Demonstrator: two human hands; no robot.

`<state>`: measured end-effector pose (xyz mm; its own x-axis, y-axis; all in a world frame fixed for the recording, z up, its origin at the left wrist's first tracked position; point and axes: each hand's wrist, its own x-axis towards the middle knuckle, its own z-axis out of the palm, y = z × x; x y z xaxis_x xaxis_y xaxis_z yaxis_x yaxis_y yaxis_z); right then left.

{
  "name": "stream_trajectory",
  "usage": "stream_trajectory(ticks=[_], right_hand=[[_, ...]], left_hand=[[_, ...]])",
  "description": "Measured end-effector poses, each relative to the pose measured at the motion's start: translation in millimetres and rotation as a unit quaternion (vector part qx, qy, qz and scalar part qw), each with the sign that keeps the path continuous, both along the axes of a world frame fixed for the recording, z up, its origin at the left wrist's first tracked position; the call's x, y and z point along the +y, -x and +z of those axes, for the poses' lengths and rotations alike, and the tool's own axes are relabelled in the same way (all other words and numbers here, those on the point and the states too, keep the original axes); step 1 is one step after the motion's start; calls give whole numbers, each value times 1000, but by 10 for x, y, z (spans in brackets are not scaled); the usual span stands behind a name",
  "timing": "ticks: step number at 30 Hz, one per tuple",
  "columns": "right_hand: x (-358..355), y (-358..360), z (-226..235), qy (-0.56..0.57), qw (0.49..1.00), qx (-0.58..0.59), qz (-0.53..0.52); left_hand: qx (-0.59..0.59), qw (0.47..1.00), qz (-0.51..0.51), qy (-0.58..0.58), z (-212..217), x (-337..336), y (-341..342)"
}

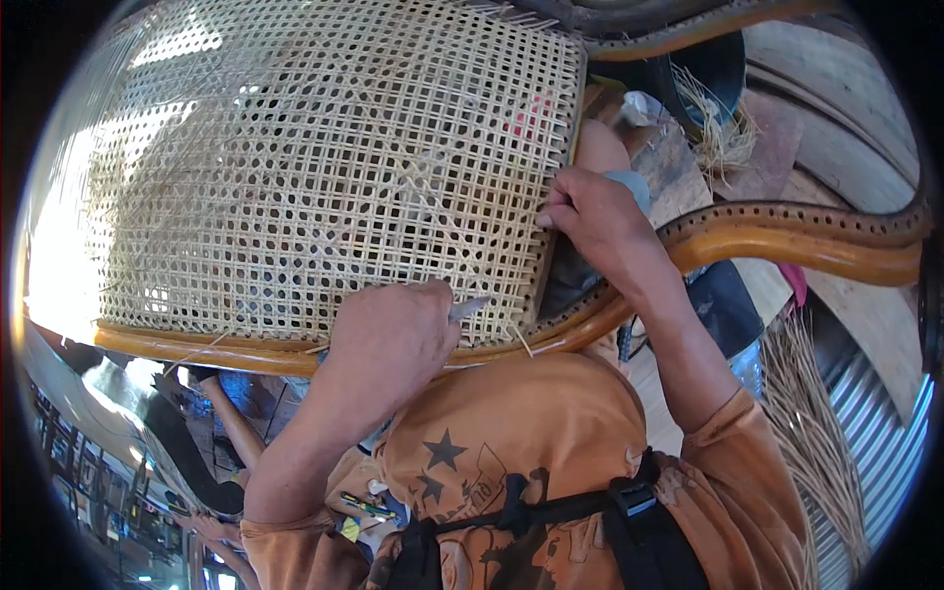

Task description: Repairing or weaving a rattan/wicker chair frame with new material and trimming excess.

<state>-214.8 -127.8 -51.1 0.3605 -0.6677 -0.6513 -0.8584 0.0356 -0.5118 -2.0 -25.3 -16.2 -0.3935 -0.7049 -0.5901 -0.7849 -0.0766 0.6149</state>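
Two hands on cane panel (324, 167): left hand (393, 339) grip clenched round metal tool (470, 309); right hand (590, 218) pinching panel edge.

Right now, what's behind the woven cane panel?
Through the gaps of the woven cane panel a red patch and dark shapes show. Their identity is hidden by the weave. The right hand grips its edge.
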Motion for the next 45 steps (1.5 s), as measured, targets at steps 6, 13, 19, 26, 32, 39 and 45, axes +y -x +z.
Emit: stream_trajectory(ticks=[6, 13, 19, 26, 32, 39, 45], right_hand=[[-80, 53, 138, 40, 999, -30, -9], [-42, -276, 886, -93, 949, -300, -24], [-210, -54, 948, -164, 969, -173, 68], [-496, 58, 991, 116, 938, 108, 308], [-539, 61, 967, 76, 927, 132, 343], [-564, 132, 824, 76, 925, 136, 347], [-574, 78, 739, 39, 930, 155, 332]], left_hand=[[-59, 998, -6, -19, 192, -35, -39], [463, 772, 405, 160, 539, -431, 160], [294, 851, 435, -22, 328, -320, 288], [-95, 963, 78, 241, 75, 318, -48], [65, 979, 60, 182, 138, 262, 35], [254, 950, 152, 94, -45, 311, 92], [282, 941, 161, 92, -181, 382, 93]])
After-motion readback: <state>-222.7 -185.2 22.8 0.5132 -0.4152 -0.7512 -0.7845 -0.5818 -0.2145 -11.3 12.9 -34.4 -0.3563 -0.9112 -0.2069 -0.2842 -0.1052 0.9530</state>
